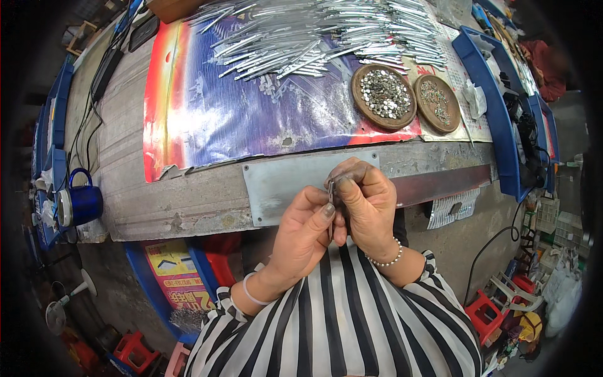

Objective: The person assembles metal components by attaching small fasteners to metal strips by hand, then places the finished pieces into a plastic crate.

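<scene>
My left hand (303,234) and my right hand (369,204) meet in front of my chest, just over the table's near edge. Between their closed fingertips they pinch a slim metal strip (331,196), held roughly upright; the fingers cover much of it. A pale metal plate (267,188) is fixed on the table edge behind my left hand. Farther back lies a big heap of similar shiny metal strips (282,53). Right of centre, one round brown dish (357,100) holds small shiny discs, and a second brown dish (445,129) holds tiny metal pieces.
A printed sheet (245,138) covers much of the table (125,132). A blue mug (85,202) stands at the left edge, with black cables (94,94) behind it. Blue bins (483,81) line the right side. Red stools (135,352) are on the floor. Another person's red sleeve (545,69) shows far right.
</scene>
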